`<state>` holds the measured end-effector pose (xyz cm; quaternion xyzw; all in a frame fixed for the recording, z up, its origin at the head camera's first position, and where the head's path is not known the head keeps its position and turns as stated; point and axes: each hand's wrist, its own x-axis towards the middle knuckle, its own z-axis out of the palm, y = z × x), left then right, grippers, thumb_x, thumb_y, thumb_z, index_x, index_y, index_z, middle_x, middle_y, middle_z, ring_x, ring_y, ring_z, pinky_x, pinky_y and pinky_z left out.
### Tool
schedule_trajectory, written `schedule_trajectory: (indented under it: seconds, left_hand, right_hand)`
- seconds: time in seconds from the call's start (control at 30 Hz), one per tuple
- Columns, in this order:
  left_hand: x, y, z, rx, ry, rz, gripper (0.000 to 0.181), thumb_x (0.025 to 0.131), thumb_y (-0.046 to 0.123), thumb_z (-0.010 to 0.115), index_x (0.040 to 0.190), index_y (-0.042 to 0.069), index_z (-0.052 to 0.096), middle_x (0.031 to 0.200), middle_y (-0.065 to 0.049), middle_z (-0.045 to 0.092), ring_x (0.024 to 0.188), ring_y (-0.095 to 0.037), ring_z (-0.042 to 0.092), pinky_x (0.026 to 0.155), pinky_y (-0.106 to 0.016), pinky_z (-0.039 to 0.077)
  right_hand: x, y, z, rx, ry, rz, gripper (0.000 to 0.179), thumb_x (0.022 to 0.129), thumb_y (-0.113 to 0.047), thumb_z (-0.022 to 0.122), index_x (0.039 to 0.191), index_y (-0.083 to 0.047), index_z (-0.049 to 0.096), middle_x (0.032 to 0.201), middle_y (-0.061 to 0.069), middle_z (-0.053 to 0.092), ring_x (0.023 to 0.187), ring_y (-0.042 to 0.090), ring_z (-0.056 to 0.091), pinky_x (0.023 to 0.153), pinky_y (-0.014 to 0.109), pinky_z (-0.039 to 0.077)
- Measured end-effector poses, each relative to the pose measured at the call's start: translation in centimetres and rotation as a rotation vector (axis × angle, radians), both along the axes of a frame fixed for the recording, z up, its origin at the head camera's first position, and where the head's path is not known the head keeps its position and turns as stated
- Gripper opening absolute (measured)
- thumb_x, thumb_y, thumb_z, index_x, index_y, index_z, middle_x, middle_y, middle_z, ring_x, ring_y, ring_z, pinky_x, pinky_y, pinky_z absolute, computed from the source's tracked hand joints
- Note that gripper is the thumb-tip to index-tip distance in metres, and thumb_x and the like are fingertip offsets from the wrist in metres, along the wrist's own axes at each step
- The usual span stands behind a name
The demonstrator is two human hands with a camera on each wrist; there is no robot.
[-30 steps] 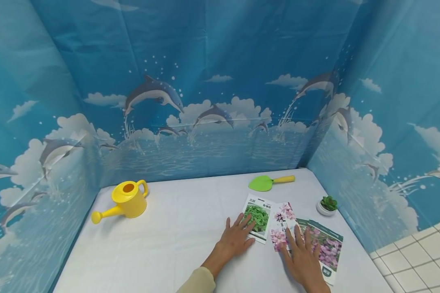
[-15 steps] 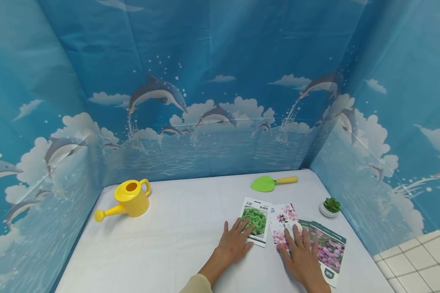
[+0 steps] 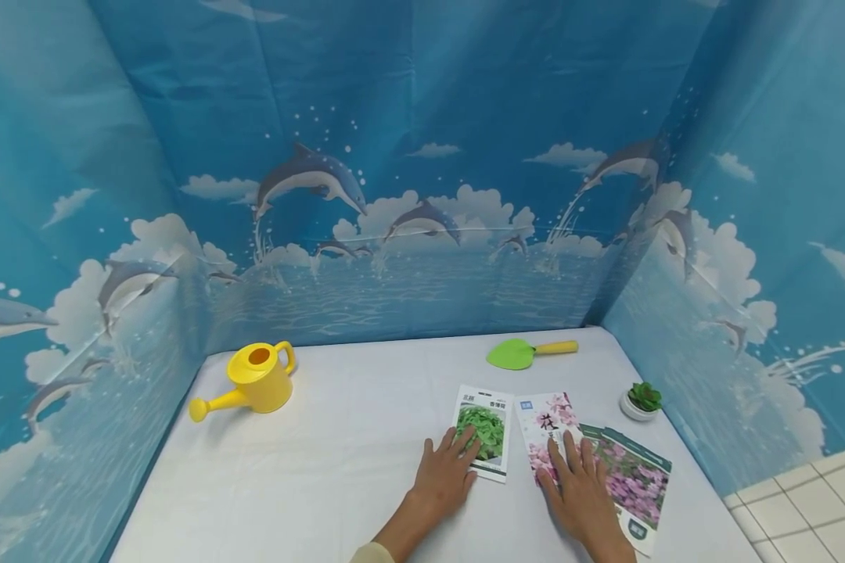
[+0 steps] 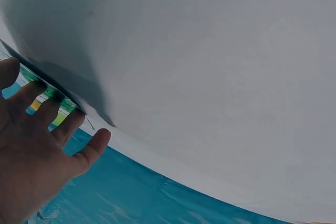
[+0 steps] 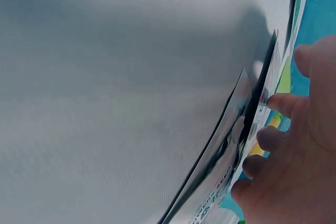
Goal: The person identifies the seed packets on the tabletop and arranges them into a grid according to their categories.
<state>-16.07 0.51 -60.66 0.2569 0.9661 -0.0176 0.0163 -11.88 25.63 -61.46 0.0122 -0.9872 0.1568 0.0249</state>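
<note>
Head view: 2 bare hands, both on seed-style packets lying on a white cloth point(image 3: 338, 461). Left hand point(image 3: 445, 475): fingers straight and spread, fingertips on the lower left of a leafy packet point(image 3: 484, 432), flat contact, nothing pinched. Right hand point(image 3: 579, 493): fingers extended, spread a bit, index and middle fingertips on the lower part of a pink packet point(image 3: 541, 418), no grasp. Leafy packet and pink packet sit just beside each other, both face up, tops leaning slightly left. Right of the pink packet, 2 overlapping purple-flower packets point(image 3: 634, 485), partly covered by the right hand; can't tell if it touches them. Trowel point(image 3: 512, 354) with green blade and yellow handle farther back, well apart from the hands. Small potted succulent point(image 3: 644, 397) near the cloth's right edge. Yellow watering can point(image 3: 266, 387) far left, spout pointing left. Dolphin curtain point(image 3: 366, 289) behind and at both sides, pale tiles point(image 3: 803, 500) lower right. Cream sleeve point(image 3: 373, 554) on the left arm.

Left wrist view: left hand at the left edge, fingers slightly bent, not wrapped round anything; fingertips at the leafy packet, seen nearly edge-on. Blue curtain beyond.

Right wrist view: right hand at the right, index fingertip on the pink packet; other packet edges beside it rise slightly off the cloth. Print mostly too small to read.
</note>
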Motion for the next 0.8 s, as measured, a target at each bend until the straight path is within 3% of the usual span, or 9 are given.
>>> schedule_trajectory:
  seconds: [0.4, 0.57, 0.7, 0.8]
  left_hand:
    - [1.8, -1.5, 0.1, 0.008, 0.108, -0.007, 0.048, 0.108, 0.035, 0.061, 0.155, 0.027, 0.058, 0.165, 0.004, 0.051, 0.147, -0.022, 0.052, 0.110, -0.050, 0.052]
    - [2.2, -2.2, -0.1, 0.004, 0.156, -0.027, 0.050, 0.103, 0.025, 0.066, 0.153, 0.027, 0.060, 0.162, 0.003, 0.054, 0.139, -0.020, 0.056, 0.096, -0.041, 0.053]
    - [2.5, -2.7, -0.2, 0.009, 0.174, -0.024, 0.047, 0.104, 0.031, 0.066, 0.151, 0.029, 0.061, 0.162, 0.004, 0.053, 0.133, -0.017, 0.056, 0.086, -0.036, 0.050]
    - [2.8, -3.1, -0.3, 0.019, 0.157, -0.011, 0.046, 0.106, 0.037, 0.065, 0.152, 0.030, 0.062, 0.165, 0.003, 0.050, 0.134, -0.017, 0.054, 0.088, -0.035, 0.050]
  right_hand:
    - [-0.4, 0.4, -0.3, 0.000, 0.036, 0.047, 0.062, 0.108, -0.029, 0.065, 0.158, 0.003, 0.050, 0.169, 0.034, 0.030, 0.155, 0.063, 0.022, 0.120, 0.082, 0.018]
    - [-0.8, 0.5, -0.3, 0.018, 0.041, 0.060, 0.063, 0.105, -0.027, 0.070, 0.158, 0.002, 0.050, 0.169, 0.034, 0.031, 0.154, 0.063, 0.024, 0.118, 0.084, 0.020]
    - [-1.1, 0.6, -0.3, 0.018, 0.014, 0.066, 0.065, 0.105, -0.026, 0.070, 0.159, 0.000, 0.049, 0.169, 0.035, 0.030, 0.154, 0.063, 0.022, 0.118, 0.084, 0.018]
    - [-1.2, 0.7, -0.3, 0.015, -0.004, 0.070, 0.067, 0.104, -0.027, 0.070, 0.161, 0.000, 0.047, 0.170, 0.035, 0.028, 0.154, 0.064, 0.021, 0.118, 0.083, 0.017]
